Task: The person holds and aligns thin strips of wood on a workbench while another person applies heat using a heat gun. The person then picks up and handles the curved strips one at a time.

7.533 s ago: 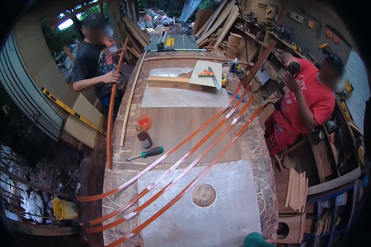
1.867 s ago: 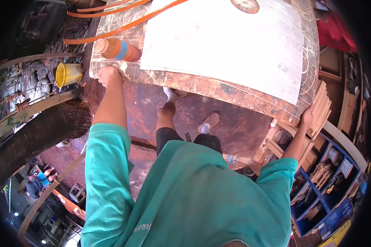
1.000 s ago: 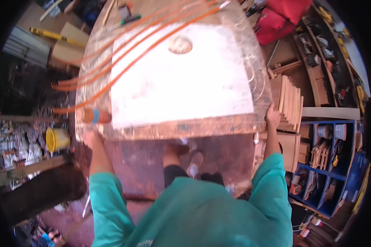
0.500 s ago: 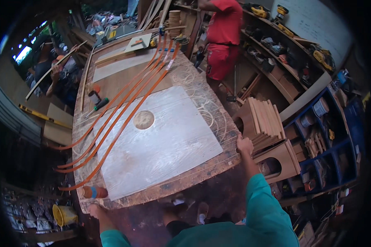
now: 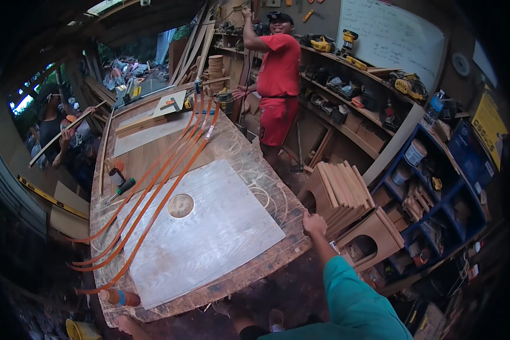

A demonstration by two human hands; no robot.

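While both bare hands are down at the near end, the right grip is clamped on the near right corner of the big wooden surface. Left grip is at the near left corner, but it's half cut off, so can't tell how its fingers sit. The surface's long axis runs straight out from between the grips, far end pointing away, and the near edge slants, with the left grip lower in view than the right. Pale board with a round hole lies just beyond both grips, orange bottle right by the left one, long orange strips past that. Stacked wooden panels and blue shelving are right of the right grip; a person in red stands well beyond it.
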